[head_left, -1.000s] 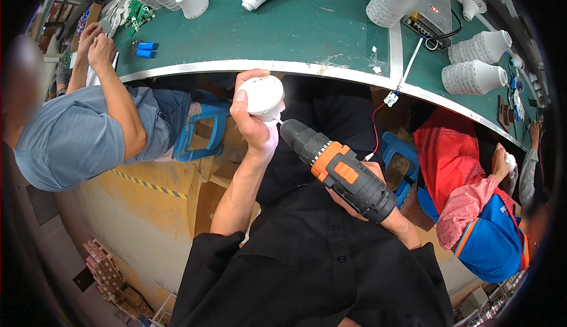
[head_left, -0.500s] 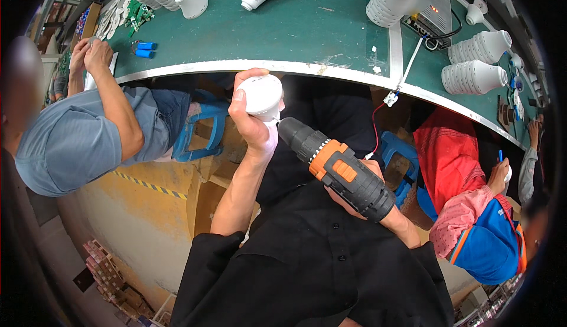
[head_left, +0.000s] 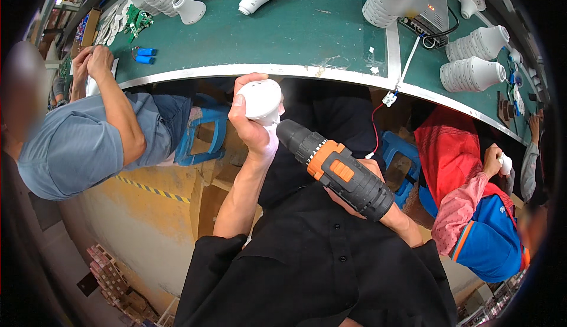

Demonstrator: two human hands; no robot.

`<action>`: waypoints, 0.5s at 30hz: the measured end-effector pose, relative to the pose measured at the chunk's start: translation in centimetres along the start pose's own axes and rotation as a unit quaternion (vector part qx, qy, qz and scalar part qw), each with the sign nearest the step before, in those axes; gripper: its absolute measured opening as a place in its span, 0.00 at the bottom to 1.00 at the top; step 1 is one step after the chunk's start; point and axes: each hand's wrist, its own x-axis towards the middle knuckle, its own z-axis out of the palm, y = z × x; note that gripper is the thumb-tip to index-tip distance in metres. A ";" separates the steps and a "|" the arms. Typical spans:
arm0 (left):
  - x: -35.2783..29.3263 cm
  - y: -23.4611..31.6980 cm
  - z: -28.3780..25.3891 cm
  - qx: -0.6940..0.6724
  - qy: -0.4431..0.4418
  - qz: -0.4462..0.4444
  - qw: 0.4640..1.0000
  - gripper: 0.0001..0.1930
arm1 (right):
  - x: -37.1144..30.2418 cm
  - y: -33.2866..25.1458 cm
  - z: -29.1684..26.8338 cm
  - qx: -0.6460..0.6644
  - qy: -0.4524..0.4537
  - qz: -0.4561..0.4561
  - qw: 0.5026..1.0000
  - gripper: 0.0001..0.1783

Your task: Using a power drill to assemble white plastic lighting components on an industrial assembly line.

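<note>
My left hand (head_left: pixel 251 127) is closed around a white plastic lamp housing (head_left: pixel 260 101), its broad round end up, just in front of the table edge. A black and orange cordless drill (head_left: pixel 338 172) points at the narrow lower part of the housing from the right. The chuck end is right beside it; whether the bit touches cannot be made out. My right hand (head_left: pixel 366 176) is wrapped round the drill's grip, mostly hidden beneath the drill body. A whitish glow falls on my left wrist below the housing.
Stacked white housings (head_left: pixel 387 2) stand on the green table (head_left: pixel 283 38), with blue battery cells (head_left: pixel 144 55) and green circuit boards (head_left: pixel 137 20) at left. A power supply (head_left: pixel 428 14) sits at right; a red wire (head_left: pixel 374 129) hangs off the edge. Co-workers (head_left: pixel 88 141) sit on both sides.
My hands, the housing and the drill hold nearly the same pose. The view has shifted slightly. At right, the co-worker's hand with a white part has moved up a little.
</note>
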 end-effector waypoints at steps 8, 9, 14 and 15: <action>-0.2 -0.2 0.0 -0.009 -0.007 -0.007 1.000 0.27 | 0.2 0.1 -0.2 -0.005 -0.019 -0.014 1.000 0.14; -0.2 -0.2 0.0 -0.011 -0.009 -0.008 1.000 0.27 | 0.2 0.2 0.0 0.004 -0.014 -0.010 1.000 0.14; -0.1 -0.1 0.0 -0.002 -0.020 -0.009 1.000 0.27 | 0.2 0.1 -0.1 0.005 -0.002 -0.013 1.000 0.14; -0.1 -0.1 0.1 0.004 -0.022 -0.008 1.000 0.28 | 0.2 0.1 -0.1 0.010 -0.003 -0.005 1.000 0.14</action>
